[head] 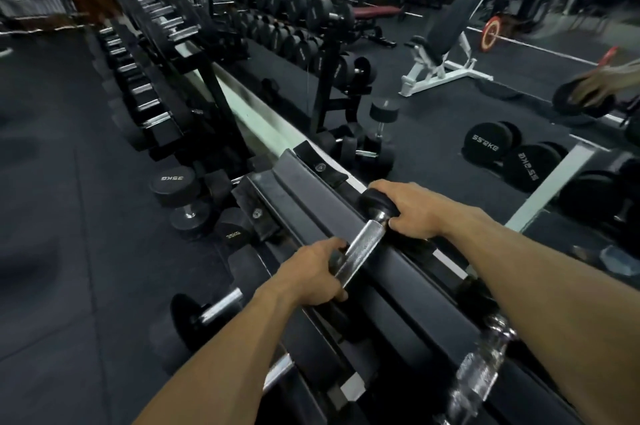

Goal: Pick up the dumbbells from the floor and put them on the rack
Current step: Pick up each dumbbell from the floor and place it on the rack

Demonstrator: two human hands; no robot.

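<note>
We reach both bare forearms out over the black rack (304,189), where the dumbbell (363,244) lies across its top rails. Our right hand (415,210) wraps the far rubber head; our left hand (311,272) closes around the near head, knuckles up.

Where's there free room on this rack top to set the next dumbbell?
The rails are bare from the dumbbell under both hands, left hand and right hand, up to the rack's far end. The near side is crowded by a water bottle.
</note>
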